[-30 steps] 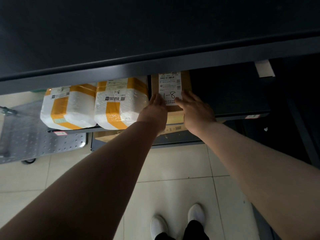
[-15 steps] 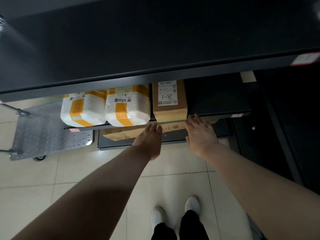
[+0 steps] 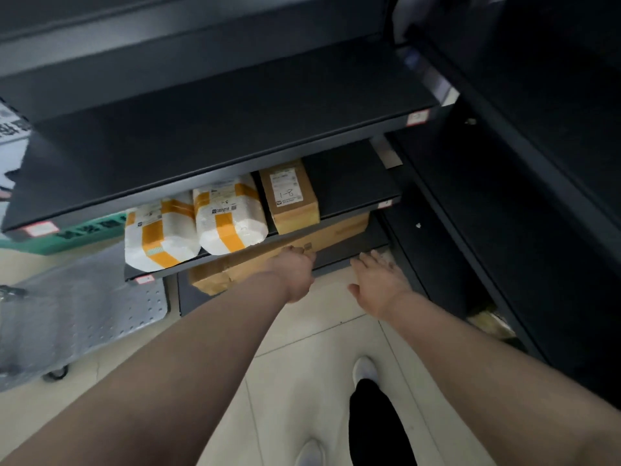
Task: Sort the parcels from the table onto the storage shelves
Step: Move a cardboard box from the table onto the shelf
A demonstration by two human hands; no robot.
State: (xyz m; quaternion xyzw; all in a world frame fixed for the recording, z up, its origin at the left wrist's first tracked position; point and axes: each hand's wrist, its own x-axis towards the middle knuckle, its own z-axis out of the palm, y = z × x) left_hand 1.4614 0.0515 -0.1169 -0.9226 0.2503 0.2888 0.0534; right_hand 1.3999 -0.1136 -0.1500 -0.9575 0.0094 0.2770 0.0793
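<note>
**Head view.** The left hand (image 3: 295, 275) is reaching forward with its back turned up, fingers extended and holding nothing. Its fingertips are pointing at the long cardboard box (image 3: 265, 262) lying on the lowest level, and whether they are touching that box cannot be told. The right hand (image 3: 379, 284) is hovering just beside it, palm down, fingers loosely spread, and gripping nothing.

The brown parcel marked "1-8" (image 3: 290, 196) is lying flat on the shelf (image 3: 353, 186) just above and beyond the left hand, apart from both hands. Its long axis is running front to back, away from the hands and into the shelf. Its short near end is facing the hands at the shelf's front edge. Its labelled face is pointing up, with the handwriting reading upright from the person's side.

Beyond and to the left of the left hand, two white foam parcels banded with orange tape are sitting side by side on the same shelf. The nearer one (image 3: 228, 216) is sitting just beside the brown parcel, with the farther one (image 3: 158, 237) to its left. A perforated metal trolley deck (image 3: 84, 314) is standing on the tiled floor (image 3: 302, 348) left of the left forearm.
</note>
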